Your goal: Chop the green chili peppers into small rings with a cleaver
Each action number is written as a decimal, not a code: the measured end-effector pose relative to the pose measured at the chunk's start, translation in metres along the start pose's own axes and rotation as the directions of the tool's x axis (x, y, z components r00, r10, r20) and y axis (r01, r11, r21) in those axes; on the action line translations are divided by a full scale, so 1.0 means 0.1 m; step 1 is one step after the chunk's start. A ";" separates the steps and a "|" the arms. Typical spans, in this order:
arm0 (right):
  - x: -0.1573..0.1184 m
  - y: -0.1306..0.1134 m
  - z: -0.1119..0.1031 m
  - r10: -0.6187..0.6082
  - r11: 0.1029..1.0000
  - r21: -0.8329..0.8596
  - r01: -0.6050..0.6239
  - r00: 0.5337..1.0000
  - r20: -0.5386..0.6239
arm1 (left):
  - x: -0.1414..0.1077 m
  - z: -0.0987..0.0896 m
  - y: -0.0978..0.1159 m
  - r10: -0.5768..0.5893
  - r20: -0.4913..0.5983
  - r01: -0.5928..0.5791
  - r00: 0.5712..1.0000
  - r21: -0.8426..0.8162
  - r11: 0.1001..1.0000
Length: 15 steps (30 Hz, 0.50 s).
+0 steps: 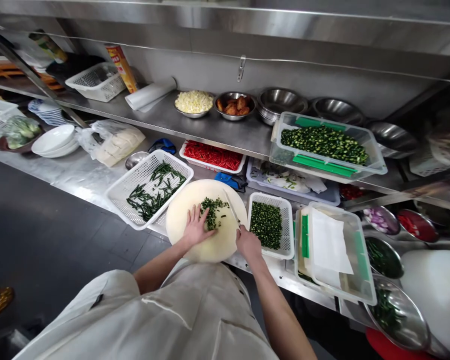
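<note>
On the round cutting board [187, 235] lies a small heap of finely chopped green vegetable [211, 212], which looks like green chillies. My left hand [197, 229] rests with fingers spread at the near left edge of the heap. My right hand [248, 244] grips the handle of a kitchen knife [232, 207], its blade pointing away from me over the right of the board. Left of the board, a white perforated basket [117, 197] holds long green chillies [146, 200]. To the right stands a smaller white basket [288, 225] of chopped green pieces [265, 225].
A white tray of red chillies [212, 156] sits behind the board. Above it, a steel shelf [225, 131] carries metal bowls and a clear container [377, 155] of chopped greens. Another clear container [363, 255] with white paper stands right. Bagged white blocks [118, 142] lie left.
</note>
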State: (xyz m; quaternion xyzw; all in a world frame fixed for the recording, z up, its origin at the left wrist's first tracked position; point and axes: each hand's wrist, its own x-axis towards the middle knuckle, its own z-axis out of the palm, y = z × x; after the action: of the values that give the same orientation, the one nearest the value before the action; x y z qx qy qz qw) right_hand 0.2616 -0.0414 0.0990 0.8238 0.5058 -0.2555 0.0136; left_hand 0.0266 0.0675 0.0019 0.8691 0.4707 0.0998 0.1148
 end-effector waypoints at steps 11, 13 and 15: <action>0.05 0.29 0.22 -0.183 0.891 0.441 0.104 0.973 0.141 | 0.67 0.11 -0.03 0.307 0.039 -0.290 0.951 -0.233 0.928; 0.04 0.63 0.32 -0.153 0.757 0.653 -0.031 0.963 0.223 | 0.57 0.15 0.08 0.289 0.025 -0.278 0.957 -0.209 0.938; 0.01 0.86 0.44 -0.111 0.573 0.801 -0.176 0.951 0.289 | 0.52 0.21 0.24 0.199 -0.011 -0.198 0.980 -0.183 0.963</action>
State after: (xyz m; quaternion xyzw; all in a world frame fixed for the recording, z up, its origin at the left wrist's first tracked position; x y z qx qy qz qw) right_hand 0.3166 -0.0950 0.0396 0.6952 0.3060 -0.5846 -0.2851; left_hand 0.0799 0.0963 -0.0073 0.8980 0.3696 0.1504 0.1856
